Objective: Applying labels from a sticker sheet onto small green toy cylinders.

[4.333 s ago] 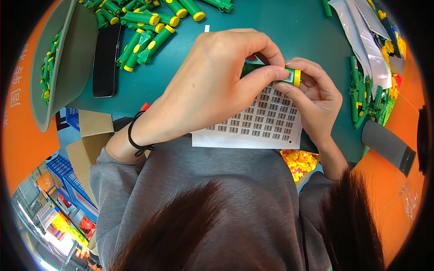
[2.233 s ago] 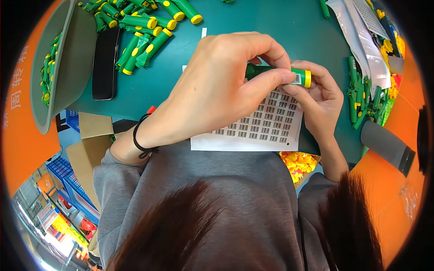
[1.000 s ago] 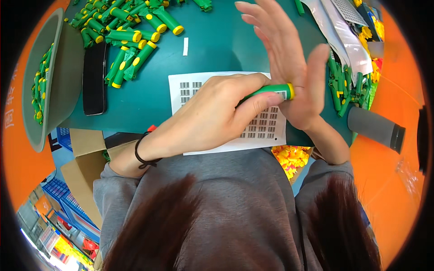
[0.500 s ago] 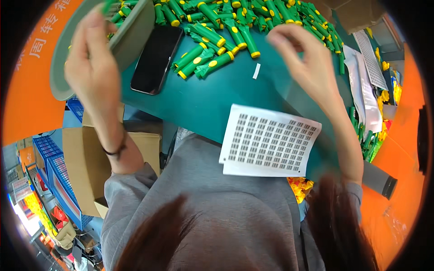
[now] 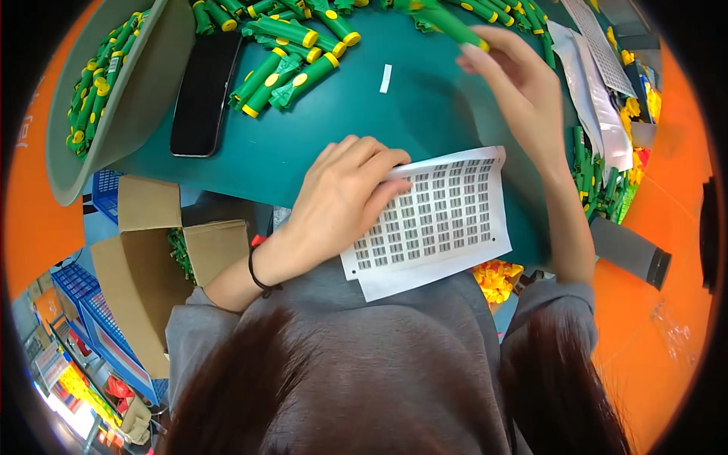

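Observation:
At the top edge of a white label sheet [image 5: 431,216], my left hand [image 5: 345,189] has its fingers bent over the edge and its thumb on the printed face. The sheet carries rows of small barcode stickers and lies curled near my body. My right hand [image 5: 523,87], up and to the right, holds a green tube [image 5: 453,24] with a yellow end between thumb and fingers. Several similar green tubes [image 5: 280,85] lie in a loose group left of centre on the green table [image 5: 356,106]. Others fill a grey-green tub [image 5: 125,114] at the left.
A black phone [image 5: 201,98] lies beside the tub. A small white strip [image 5: 386,79] sits on the table. At the right are plastic bags [image 5: 595,98], more green tubes and a dark cylinder [image 5: 633,252]. An open cardboard box [image 5: 136,280] stands below the table at the left.
My left hand has come from the tub down to the label sheet, and the tube it carried is gone from it. My right hand has picked up a green tube. The view has shifted.

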Available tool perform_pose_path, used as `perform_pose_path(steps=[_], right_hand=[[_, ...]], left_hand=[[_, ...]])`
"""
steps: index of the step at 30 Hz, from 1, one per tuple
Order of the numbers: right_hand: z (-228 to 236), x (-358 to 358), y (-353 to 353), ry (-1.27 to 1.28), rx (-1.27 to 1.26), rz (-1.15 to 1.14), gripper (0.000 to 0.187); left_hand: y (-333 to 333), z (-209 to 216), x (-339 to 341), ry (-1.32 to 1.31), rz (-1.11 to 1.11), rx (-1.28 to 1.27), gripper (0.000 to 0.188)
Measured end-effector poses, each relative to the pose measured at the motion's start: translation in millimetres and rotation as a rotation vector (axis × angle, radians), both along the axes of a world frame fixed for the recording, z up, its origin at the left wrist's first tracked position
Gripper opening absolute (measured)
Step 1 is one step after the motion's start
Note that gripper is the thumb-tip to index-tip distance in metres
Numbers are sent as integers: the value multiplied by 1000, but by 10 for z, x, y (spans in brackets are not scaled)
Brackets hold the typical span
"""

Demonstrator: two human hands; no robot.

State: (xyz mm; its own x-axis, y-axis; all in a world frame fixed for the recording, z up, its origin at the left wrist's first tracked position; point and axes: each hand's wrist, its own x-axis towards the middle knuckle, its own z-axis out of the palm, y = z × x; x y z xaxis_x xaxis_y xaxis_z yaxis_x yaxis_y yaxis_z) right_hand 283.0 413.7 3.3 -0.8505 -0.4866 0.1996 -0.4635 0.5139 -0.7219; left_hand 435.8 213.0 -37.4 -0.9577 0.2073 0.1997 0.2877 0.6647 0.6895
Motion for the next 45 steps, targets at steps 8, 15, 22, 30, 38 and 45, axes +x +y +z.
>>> perform_pose_path(steps=[8, 15, 22, 30, 38, 45], right_hand=[[-364, 626, 635, -429, -641, 32, 33], [-505, 787, 711, -566, -653, 138, 32], [-508, 794, 717, -565, -673, 110, 30], [-520, 775, 666, -505, -654, 93, 33], [-525, 824, 664, -376, -570, 95, 38], [-532, 848, 670, -341, -537, 80, 37]], left_hand=[[33, 47, -698, 371, -63, -215, 24], [334, -76, -815, 273, -114, 16, 26], [377, -141, -916, 353, -157, 32, 18], [240, 297, -864, -292, -31, 416, 10], [367, 416, -704, -477, -179, 404, 15], [374, 418, -679, -490, -191, 421, 15]])
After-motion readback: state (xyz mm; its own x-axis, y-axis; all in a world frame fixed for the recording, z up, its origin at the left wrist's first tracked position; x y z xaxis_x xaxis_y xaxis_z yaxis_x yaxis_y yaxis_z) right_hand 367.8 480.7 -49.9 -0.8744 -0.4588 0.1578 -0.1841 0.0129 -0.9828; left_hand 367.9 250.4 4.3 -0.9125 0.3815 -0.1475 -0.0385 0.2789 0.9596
